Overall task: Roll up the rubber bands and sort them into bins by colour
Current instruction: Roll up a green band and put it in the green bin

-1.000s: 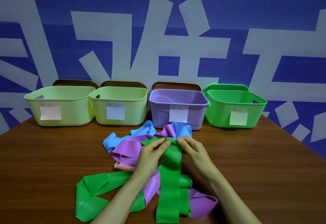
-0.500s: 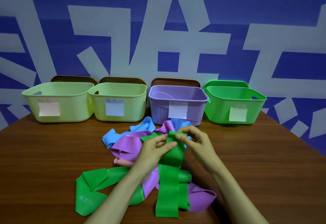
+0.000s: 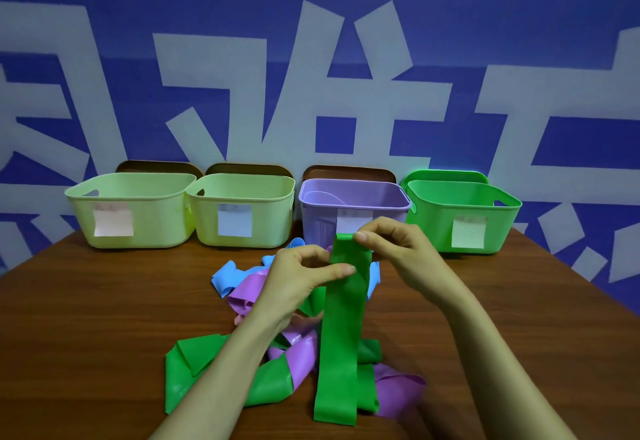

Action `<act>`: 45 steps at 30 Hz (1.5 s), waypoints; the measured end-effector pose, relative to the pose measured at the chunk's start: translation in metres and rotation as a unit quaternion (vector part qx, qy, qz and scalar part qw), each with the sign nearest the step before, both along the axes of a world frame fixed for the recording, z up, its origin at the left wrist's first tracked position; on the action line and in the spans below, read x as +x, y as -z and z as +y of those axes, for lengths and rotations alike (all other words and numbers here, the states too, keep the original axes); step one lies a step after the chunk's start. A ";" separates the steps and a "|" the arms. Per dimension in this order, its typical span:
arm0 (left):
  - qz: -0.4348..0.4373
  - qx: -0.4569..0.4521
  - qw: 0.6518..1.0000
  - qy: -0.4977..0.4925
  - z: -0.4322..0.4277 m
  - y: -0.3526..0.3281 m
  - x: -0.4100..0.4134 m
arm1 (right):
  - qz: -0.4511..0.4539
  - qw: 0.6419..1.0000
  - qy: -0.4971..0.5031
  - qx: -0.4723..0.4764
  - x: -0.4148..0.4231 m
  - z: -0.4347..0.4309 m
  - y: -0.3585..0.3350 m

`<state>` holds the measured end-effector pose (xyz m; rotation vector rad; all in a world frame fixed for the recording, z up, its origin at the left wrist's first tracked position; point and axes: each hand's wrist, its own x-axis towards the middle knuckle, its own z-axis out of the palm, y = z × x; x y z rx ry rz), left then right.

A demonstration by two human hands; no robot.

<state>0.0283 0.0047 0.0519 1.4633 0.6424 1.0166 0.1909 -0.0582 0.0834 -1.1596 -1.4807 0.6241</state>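
Green rubber band (image 3: pixel 341 321), frame centre: top edge pinched by right hand (image 3: pixel 398 252), left hand (image 3: pixel 304 276) pinching just below (lower end trailing on wooden table (image 3: pixel 86 318)), before purple bin (image 3: pixel 349 197).

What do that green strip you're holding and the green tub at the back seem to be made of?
The green band, held by the left hand and right hand, looks like thin rubber or latex: limp, smooth, faintly glossy. The green bin looks like moulded plastic with a satin finish: stiff rounded rim, cut-out handle.
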 end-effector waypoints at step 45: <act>-0.092 0.206 0.970 -0.093 -0.048 -0.035 -0.011 | -0.002 0.990 0.105 0.095 -0.026 -0.038 -0.056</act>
